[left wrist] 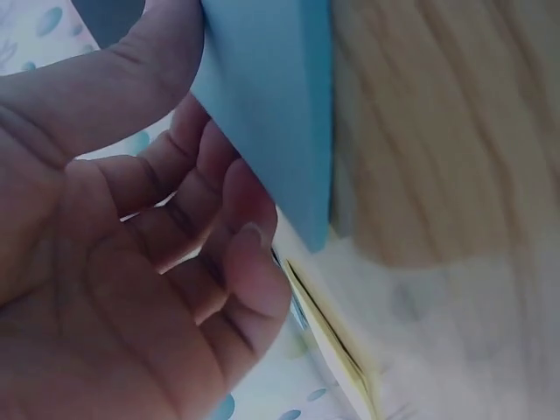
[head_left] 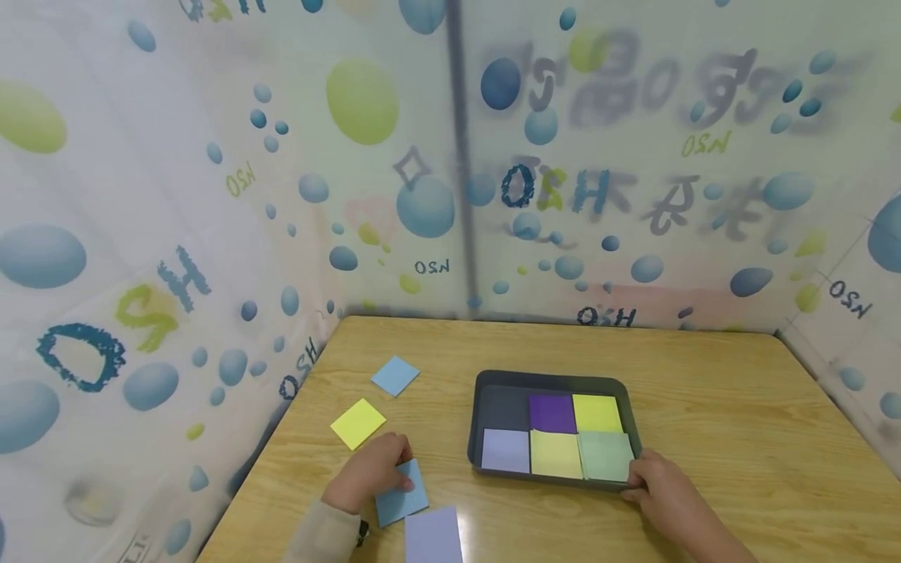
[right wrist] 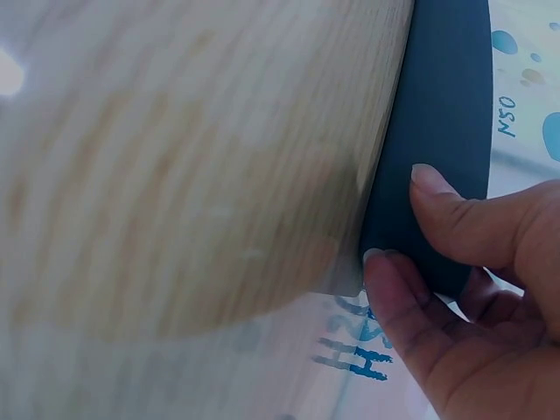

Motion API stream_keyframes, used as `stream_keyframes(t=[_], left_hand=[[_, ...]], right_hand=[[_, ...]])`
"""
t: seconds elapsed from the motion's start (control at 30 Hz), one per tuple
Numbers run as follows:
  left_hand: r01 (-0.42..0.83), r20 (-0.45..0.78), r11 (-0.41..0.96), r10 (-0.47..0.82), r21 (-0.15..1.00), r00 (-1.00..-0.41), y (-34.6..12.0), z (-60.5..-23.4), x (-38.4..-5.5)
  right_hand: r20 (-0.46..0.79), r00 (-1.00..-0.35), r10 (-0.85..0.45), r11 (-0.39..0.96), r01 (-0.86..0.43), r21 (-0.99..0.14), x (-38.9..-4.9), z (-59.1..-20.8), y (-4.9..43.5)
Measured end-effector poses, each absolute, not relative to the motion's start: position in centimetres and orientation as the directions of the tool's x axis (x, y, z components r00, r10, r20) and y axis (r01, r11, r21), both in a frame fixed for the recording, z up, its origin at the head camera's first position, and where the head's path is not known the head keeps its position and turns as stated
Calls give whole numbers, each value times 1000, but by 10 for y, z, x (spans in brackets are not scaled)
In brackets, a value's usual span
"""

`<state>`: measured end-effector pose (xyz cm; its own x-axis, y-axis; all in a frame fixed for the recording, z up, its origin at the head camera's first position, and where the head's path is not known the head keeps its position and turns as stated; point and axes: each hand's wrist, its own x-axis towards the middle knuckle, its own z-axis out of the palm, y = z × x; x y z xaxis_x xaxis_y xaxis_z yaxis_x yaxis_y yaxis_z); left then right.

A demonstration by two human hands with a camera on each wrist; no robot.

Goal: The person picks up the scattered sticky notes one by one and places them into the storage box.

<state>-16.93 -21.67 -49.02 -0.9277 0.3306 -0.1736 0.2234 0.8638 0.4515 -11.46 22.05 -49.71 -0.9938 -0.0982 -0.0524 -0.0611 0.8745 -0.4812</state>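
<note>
My left hand (head_left: 371, 469) pinches a blue sticky-note pad (head_left: 411, 504) at the left of the table, thumb on one side and fingers on the other. In the left wrist view the blue pad (left wrist: 271, 105) shows its thick edge close over the wood. At the near right corner of a dark grey tray (head_left: 504, 408) my right hand (head_left: 665, 496) grips the wall. The right wrist view has the thumb and fingertips around that tray wall (right wrist: 437, 114). Inside the tray are purple (head_left: 552, 414), bright yellow (head_left: 597, 414), lavender (head_left: 505, 451), pale yellow (head_left: 556, 453) and green (head_left: 606, 456) pads; its far left spot is bare.
A yellow pad (head_left: 358, 424) and another blue pad (head_left: 396, 376) lie on the wooden table (head_left: 732, 407) beyond my left hand. Closer to me is a lavender pad (head_left: 433, 538), cut by the frame's lower edge. A patterned curtain (head_left: 281, 180) surrounds the table.
</note>
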Motion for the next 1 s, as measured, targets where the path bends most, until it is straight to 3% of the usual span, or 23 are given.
stream_keyframes(t=[0.4, 1.0], left_hand=[[435, -38, 802, 492, 409, -870, -216, -479, -175], [506, -69, 778, 567, 373, -821, -177, -451, -209]], right_hand=[[-60, -994, -91, 870, -50, -491, -112, -498, 219], [-54, -994, -93, 879, -57, -473, -114, -495, 219]])
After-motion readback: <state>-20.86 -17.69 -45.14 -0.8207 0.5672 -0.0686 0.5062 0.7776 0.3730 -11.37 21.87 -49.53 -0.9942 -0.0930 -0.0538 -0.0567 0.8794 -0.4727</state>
